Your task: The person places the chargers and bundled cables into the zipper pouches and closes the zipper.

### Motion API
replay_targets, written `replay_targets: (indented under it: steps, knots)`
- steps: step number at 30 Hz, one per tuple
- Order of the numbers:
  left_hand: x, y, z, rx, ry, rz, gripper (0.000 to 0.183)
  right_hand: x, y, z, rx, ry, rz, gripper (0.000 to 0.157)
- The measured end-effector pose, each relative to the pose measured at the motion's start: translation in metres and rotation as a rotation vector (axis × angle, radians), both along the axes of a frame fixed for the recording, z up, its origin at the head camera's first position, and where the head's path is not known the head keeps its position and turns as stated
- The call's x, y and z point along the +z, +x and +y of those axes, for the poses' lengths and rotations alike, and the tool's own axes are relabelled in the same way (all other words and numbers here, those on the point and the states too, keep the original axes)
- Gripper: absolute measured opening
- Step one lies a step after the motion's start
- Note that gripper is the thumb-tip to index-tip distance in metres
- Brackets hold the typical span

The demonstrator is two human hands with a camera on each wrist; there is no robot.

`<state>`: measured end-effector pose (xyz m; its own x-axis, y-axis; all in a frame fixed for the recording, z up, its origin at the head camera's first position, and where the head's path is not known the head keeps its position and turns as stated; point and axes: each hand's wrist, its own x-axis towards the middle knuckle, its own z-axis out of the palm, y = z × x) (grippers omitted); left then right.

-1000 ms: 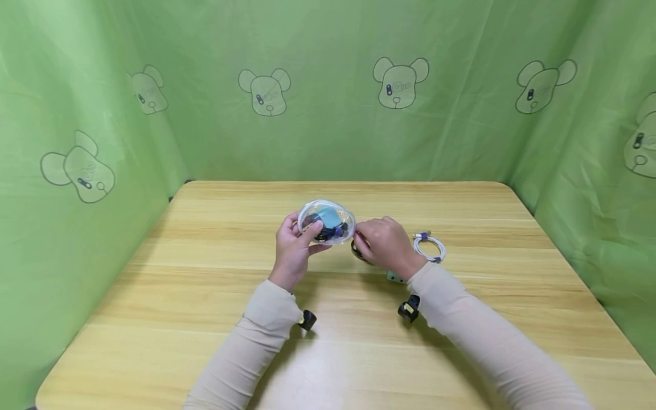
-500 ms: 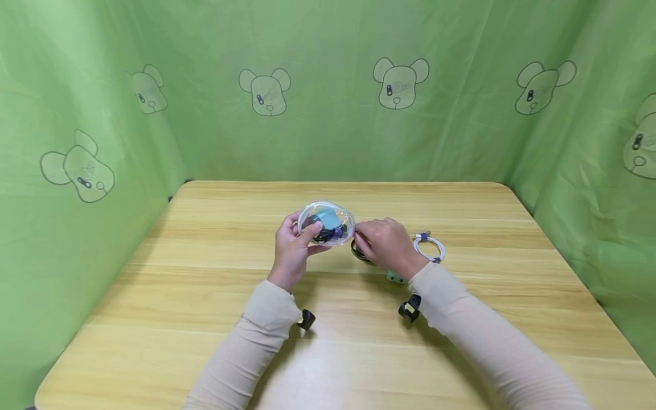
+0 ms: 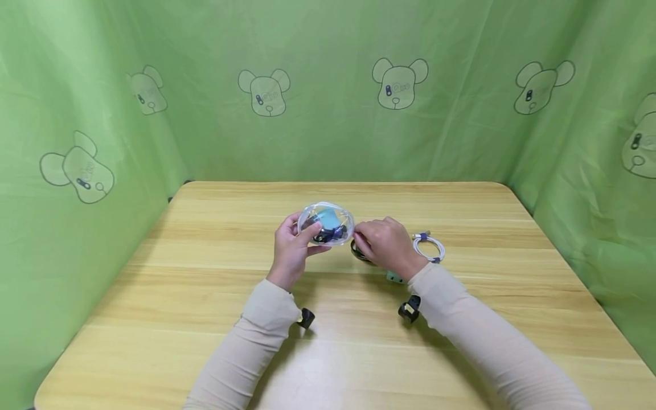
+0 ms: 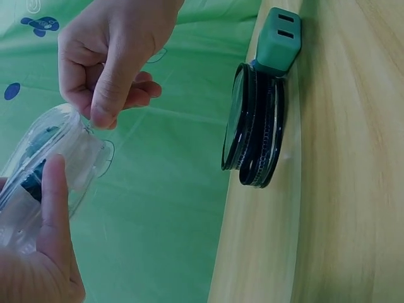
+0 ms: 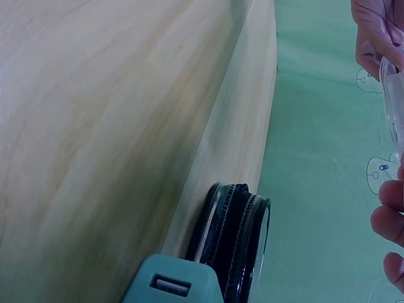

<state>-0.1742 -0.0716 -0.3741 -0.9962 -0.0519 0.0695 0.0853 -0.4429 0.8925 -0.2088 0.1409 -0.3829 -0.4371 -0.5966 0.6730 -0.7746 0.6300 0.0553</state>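
Note:
My left hand [image 3: 291, 245] grips a small clear rounded pouch [image 3: 335, 219] with a whitish rim, thumb across its front, held above the table. Inside the pouch show a light blue piece, dark cable and a bit of purple. At the pouch's right end, thumb and forefinger of my right hand [image 3: 386, 242] pinch its edge; what small part they hold is hidden between the fingertips. The left wrist view shows this pinch at the upper end of the pouch [image 4: 79, 151]. In the right wrist view both hands show only partly at the right edge.
Below my right hand lies a round black-trimmed zip case [image 4: 252, 126], its zipper halves apart. A green charger block [image 4: 279, 41] with two ports sits against it. A coiled white cable [image 3: 430, 248] with purple ties lies right of my hand. Green curtains [image 3: 328, 142] surround the wooden table [image 3: 230, 205].
The pouch has tilted slightly and sunk a little in my left hand. Both hands keep almost the same places and hold.

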Motion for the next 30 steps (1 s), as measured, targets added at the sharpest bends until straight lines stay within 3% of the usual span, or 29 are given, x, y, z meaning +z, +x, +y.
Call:
replay_targets:
  steps: [11,20,26,30]
  knots:
    - [0.001,0.000,-0.002,-0.016,-0.001,-0.024,0.044,0.002,0.002,-0.002,-0.003,-0.008,-0.004,0.008]
    - [-0.004,-0.002,0.001,0.012,0.137,-0.066,0.045,0.008,0.005,-0.009,0.072,-0.046,-0.006,0.005]
    - [-0.005,-0.002,0.005,-0.063,0.236,-0.021,0.056,0.010,0.009,-0.014,0.110,-0.057,0.031,0.006]
    - [-0.005,0.001,0.007,-0.123,0.267,-0.024,0.076,0.012,0.011,-0.016,0.109,-0.042,0.027,0.006]
